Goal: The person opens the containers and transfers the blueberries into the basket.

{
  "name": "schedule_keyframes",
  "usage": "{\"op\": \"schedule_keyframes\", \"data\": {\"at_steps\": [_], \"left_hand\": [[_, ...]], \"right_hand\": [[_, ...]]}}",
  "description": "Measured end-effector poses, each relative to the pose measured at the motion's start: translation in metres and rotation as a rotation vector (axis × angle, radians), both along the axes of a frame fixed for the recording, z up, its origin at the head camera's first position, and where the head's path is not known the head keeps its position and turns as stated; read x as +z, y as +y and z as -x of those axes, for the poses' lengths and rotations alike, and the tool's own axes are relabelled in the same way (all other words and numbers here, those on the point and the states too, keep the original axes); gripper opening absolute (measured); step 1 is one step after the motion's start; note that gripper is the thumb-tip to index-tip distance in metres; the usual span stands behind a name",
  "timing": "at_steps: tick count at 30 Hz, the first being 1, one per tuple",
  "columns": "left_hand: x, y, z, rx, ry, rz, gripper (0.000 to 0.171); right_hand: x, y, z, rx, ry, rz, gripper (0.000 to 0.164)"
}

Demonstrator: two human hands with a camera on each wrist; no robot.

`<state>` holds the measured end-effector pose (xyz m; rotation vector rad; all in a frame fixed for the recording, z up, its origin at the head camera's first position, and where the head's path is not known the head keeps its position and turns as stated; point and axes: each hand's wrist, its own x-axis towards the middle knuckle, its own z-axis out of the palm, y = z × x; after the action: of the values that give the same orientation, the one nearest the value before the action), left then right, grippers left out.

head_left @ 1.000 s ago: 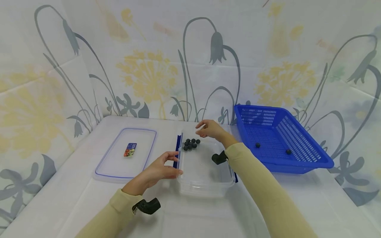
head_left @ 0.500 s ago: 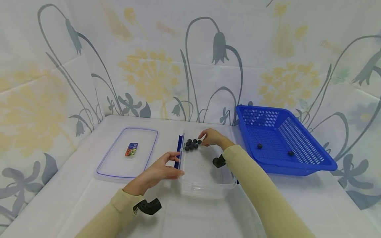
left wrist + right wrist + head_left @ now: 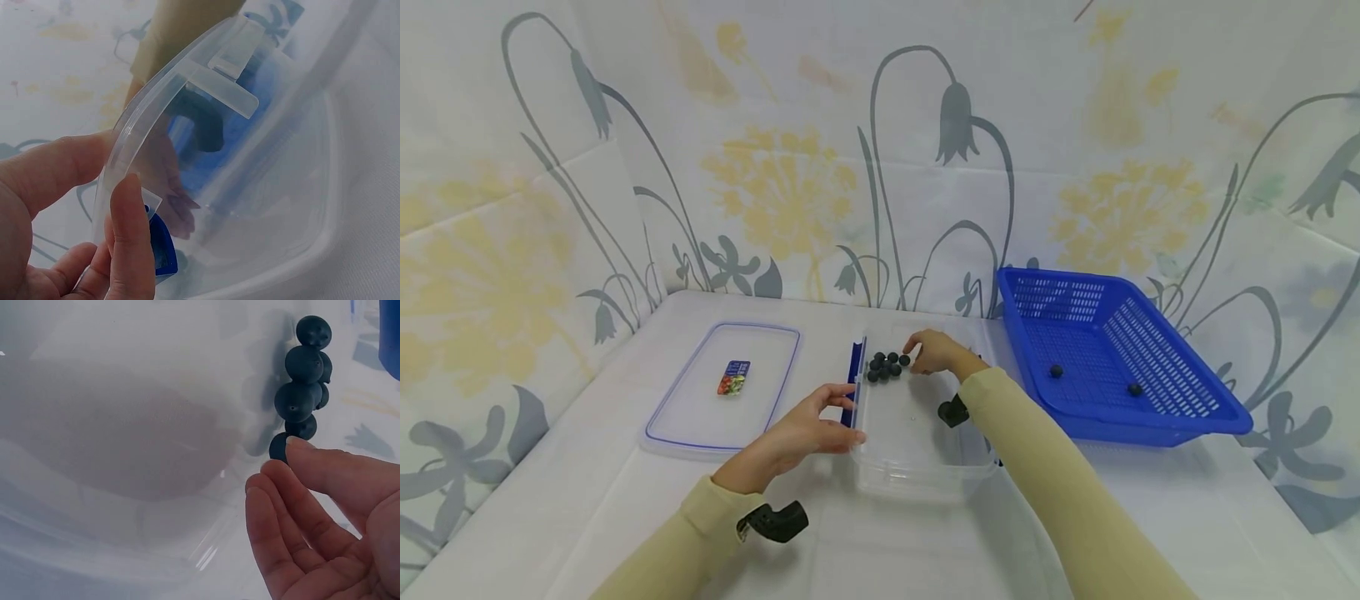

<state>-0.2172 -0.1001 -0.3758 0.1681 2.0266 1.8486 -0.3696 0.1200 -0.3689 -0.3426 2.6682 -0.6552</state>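
Blueberries [image 3: 883, 372] in one cluster, inside clear container [image 3: 917, 481], far-left part, close to its left wall. Right hand [image 3: 937, 352] above container floor, at right edge of cluster; thumb and index fingertips around end blueberry [image 3: 279, 450], pinching it, other fingers curled in, holding nothing. Left hand [image 3: 805, 429] at container's left side: thumb and fingers on either side of the rim, gripping it, next to blue latch [image 3: 162, 247]. Lid [image 3: 707, 425] off, flat on white tablecloth [image 3: 827, 558], left of container, printed label [image 3: 733, 377] on top. Blue basket [image 3: 1138, 427] at right, beyond right forearm; two loose berries [image 3: 1056, 372] inside, well apart. Floral backdrop [image 3: 760, 58] behind everything.
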Motion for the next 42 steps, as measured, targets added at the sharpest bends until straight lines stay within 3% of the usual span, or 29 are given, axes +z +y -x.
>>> {"op": "schedule_keyframes", "data": {"at_steps": [7, 14, 22, 26, 34, 42], "left_hand": [[0.0, 0.0, 0.0, -0.007, 0.006, -0.007, 0.073], [0.0, 0.0, 0.0, -0.009, 0.01, -0.005, 0.072], [-0.001, 0.0, 0.0, -0.013, 0.008, -0.009, 0.073], [-0.002, 0.0, 0.001, -0.002, 0.004, -0.008, 0.074], [-0.002, 0.002, 0.002, 0.006, -0.003, -0.009, 0.072], [0.0, 0.002, 0.0, 0.029, 0.01, 0.007, 0.071]], "right_hand": [[0.001, 0.0, -0.002, 0.011, 0.0, 0.0, 0.035], [0.003, -0.001, -0.007, 0.081, -0.042, -0.023, 0.037], [0.002, -0.002, -0.006, 0.025, -0.057, -0.062, 0.026], [0.002, -0.001, -0.005, 0.037, -0.057, -0.064, 0.021], [0.017, 0.008, -0.002, 0.048, -0.047, 0.281, 0.025], [0.05, 0.019, -0.007, 0.106, -0.002, 0.42, 0.028]]}}
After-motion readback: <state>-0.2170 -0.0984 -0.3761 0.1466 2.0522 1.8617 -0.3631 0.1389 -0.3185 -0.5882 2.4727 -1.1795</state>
